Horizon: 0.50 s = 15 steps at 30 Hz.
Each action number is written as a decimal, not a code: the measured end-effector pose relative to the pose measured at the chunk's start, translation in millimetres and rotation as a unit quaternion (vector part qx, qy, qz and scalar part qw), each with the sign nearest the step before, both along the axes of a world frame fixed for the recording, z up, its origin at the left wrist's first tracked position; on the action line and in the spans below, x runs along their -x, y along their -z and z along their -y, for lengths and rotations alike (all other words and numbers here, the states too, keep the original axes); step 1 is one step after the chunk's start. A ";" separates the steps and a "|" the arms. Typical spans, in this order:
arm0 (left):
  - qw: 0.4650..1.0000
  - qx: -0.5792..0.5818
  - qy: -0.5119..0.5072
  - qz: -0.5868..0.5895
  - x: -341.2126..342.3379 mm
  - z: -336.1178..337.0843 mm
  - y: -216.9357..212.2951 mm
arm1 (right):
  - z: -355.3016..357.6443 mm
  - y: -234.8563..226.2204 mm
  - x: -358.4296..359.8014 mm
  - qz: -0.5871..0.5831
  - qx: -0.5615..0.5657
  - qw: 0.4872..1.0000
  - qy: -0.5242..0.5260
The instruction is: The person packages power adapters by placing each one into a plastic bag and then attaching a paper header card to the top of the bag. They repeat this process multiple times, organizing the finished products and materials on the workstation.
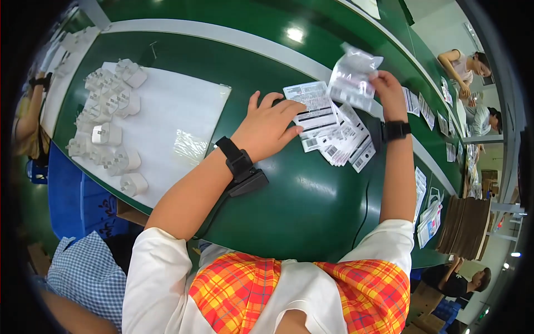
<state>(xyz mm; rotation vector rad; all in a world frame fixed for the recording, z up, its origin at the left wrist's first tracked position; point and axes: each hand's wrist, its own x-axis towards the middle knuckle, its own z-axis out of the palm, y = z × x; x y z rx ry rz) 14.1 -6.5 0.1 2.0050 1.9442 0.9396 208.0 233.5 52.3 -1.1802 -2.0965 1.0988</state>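
Note:
My right hand (389, 92) pinches the edge of a clear plastic blister pack (354, 77), lifted at the far side of the green table. Below it lies a fanned pile of printed cards (346, 138), white with black bands. My left hand (270, 127) rests its fingertips on the left edge of the top card (317, 107), fingers spread. To the left, several white plug adapters (107, 134) with metal prongs stand grouped on a white foam sheet (192, 100).
A blue bin (72, 195) stands below the table's left edge. Stacked brown cardboard (464, 228) and bagged packs (429, 221) sit at the right. More cards lie along the line at the right, where other people work. A co-worker's checked sleeve (89, 273) shows at lower left.

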 end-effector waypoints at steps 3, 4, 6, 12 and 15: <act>0.999 0.030 0.031 -0.005 -0.7 -0.4 -6.4 | 10.5 12.1 -5.3 0.007 -0.110 0.992 0.058; 0.998 0.051 0.034 -0.013 6.2 2.1 -6.8 | 33.9 19.1 6.6 0.054 -0.217 0.975 -0.003; 0.999 0.030 0.024 -0.016 11.2 1.0 -4.4 | 97.5 7.6 13.9 0.105 -0.167 0.959 -0.202; 0.998 -0.035 0.040 0.021 10.1 -6.2 9.0 | 154.3 17.4 31.9 0.137 -0.272 0.900 -0.313; 0.999 -0.032 0.018 -0.016 7.7 -8.5 15.4 | 146.2 22.1 32.6 0.165 -0.311 0.854 -0.383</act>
